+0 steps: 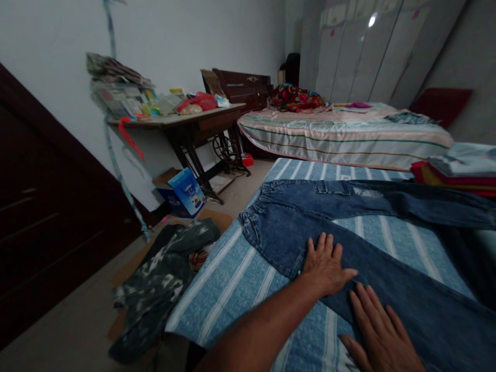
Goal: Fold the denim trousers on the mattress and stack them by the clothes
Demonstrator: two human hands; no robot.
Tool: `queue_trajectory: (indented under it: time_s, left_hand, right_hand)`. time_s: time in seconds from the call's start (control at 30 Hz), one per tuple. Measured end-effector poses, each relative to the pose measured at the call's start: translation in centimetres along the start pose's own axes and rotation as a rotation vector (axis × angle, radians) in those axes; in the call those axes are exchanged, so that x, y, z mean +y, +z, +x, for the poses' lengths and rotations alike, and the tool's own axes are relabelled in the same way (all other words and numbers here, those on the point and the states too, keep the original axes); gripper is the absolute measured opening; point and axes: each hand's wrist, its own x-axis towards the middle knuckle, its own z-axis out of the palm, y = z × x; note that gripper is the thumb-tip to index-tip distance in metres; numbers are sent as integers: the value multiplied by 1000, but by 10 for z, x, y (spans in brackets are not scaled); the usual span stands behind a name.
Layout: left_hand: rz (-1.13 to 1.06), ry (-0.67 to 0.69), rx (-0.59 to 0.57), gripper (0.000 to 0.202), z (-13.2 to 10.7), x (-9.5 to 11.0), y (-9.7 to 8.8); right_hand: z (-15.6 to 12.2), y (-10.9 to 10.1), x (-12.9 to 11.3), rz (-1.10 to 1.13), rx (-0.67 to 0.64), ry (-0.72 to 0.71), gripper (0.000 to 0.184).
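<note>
A pair of blue jeans [287,222] lies spread over a blue-and-white striped cloth [220,289], its gathered waist toward the left and its legs running right. My left hand [325,263] rests flat on the nearer leg, just below the hip, with fingers spread. Closer to me and further right, my right hand [383,330] lies on the same leg, fingers stretched out and thumb apart. Neither hand grips the fabric. The far leg has a pocket and a pale worn patch. Its end reaches the right edge of view.
Folded clothes [457,173] are stacked at the right. Camouflage clothing [166,284] hangs over a cardboard box on the floor, near a blue carton [186,194]. A cluttered sewing machine table [174,120] stands by the wall. Behind is a bed [341,137] before a wardrobe [352,57].
</note>
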Motion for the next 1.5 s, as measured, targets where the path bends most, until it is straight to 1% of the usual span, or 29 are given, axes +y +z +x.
queue_trajectory:
  time_s: [0.17, 0.47, 0.57, 0.67, 0.77, 1.0, 1.2, 1.4, 1.5]
  left_hand:
    - [-23, -18, -34, 76, 0, 2, -3]
    - [-14, -6, -33, 76, -1, 2, -3]
    - [-9, -4, -17, 76, -1, 2, -3]
    - [-1, 0, -6, 75, -1, 2, -2]
    - [13, -4, -12, 75, -1, 2, -1]
    - [29, 1, -10, 76, 0, 1, 1]
    - [24, -4, -20, 75, -1, 1, -2]
    - [21, -12, -23, 74, 0, 2, -3]
    - [31, -2, -5, 75, 0, 1, 0]
  right_hand:
    - [1, -1, -1, 7, -1, 15, 69]
    - [2, -2, 0, 8, 17, 1, 68]
    - [2, -2, 0, 6, 15, 10, 68]
    - [2, -1, -1, 3, 15, 9, 71]
    - [3, -2, -1, 1, 19, 1, 73]
    - [4, -4, -1, -9, 14, -3, 72]
    - [0, 0, 0, 19, -4, 13, 72]
    - [-7, 6, 2, 53, -19, 32, 68]
    - [-1, 3, 2, 54, -32, 55, 64]
